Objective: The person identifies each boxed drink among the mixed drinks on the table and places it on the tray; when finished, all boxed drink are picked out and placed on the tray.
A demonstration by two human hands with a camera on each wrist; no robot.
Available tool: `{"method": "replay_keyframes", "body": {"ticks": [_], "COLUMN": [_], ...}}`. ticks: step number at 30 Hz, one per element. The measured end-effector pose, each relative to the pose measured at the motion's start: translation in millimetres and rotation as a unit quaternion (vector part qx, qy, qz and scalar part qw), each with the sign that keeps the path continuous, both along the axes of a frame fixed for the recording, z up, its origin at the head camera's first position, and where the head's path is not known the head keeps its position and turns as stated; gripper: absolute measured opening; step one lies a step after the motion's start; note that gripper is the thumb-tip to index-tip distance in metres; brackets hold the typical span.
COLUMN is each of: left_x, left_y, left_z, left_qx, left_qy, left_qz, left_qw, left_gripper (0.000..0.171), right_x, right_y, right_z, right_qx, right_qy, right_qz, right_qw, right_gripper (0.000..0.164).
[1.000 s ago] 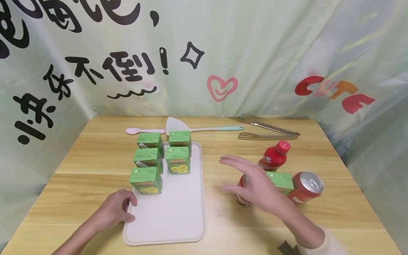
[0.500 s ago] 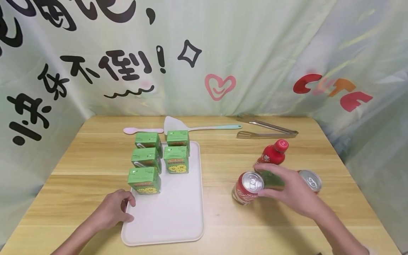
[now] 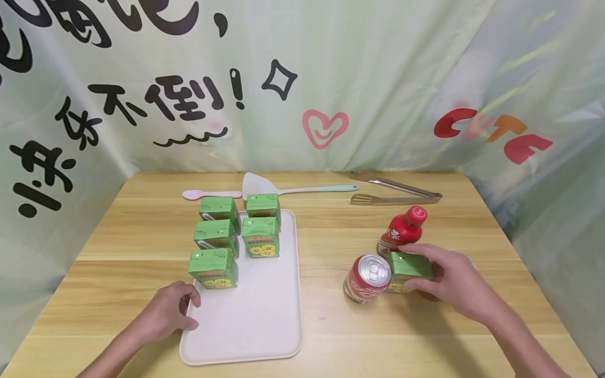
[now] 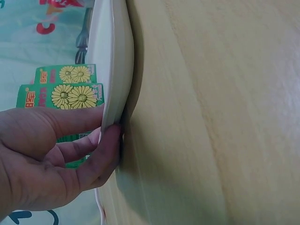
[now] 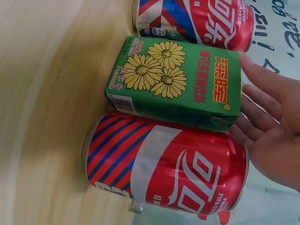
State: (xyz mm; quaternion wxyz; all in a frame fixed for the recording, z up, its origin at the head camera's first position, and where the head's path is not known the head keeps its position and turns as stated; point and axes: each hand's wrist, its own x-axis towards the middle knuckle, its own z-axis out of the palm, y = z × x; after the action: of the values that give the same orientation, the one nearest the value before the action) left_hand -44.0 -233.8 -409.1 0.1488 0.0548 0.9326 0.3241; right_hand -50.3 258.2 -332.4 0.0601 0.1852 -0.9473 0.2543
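Note:
At the left side of the white tray, my left hand pinches the rim between thumb and fingers, as the left wrist view shows. My right hand spreads over a green drink carton, fingertips right at its top edges. That carton, printed with yellow flowers, stands upright between two red soda cans. The left can shows fully, while my right hand mostly covers the right one in the head view. A red-capped bottle stands behind the carton.
Several matching green cartons stand in two columns at the tray's left and back. Behind them lie a pink spoon, a white spatula with a mint handle, and metal tongs. A printed curtain hangs along the back.
My right hand moved right from in front of the left can, away from the tray, and settled over the carton between the cans. My left hand stayed on the tray rim.

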Motion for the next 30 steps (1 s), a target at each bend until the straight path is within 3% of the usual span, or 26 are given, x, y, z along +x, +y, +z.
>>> {"method": "replay_keyframes", "body": {"ticks": [10,20,30], "left_x": [-0.1,0.5,0.6], "left_y": [1,2,1], "left_z": [2.3,3.0,2.2], "left_qx": [0.006,0.000,0.005], "left_qy": [-0.009,-0.006,-0.009], "left_qz": [0.003,0.005,0.009], "left_qw": [0.9999,1.0000,0.9999], "left_gripper": [0.037,0.037,0.036], "right_x": [-7.8,-13.7,-15.8], "right_y": [-3,1,1], "right_z": [-6.6,-3.4,-4.4], "right_qx": [0.061,0.085,0.079], "right_qy": [0.009,-0.052,-0.071], "right_qz": [0.007,0.017,-0.002], "right_qw": [0.998,0.995,0.994], "right_gripper": [0.054,0.059,0.055]}}
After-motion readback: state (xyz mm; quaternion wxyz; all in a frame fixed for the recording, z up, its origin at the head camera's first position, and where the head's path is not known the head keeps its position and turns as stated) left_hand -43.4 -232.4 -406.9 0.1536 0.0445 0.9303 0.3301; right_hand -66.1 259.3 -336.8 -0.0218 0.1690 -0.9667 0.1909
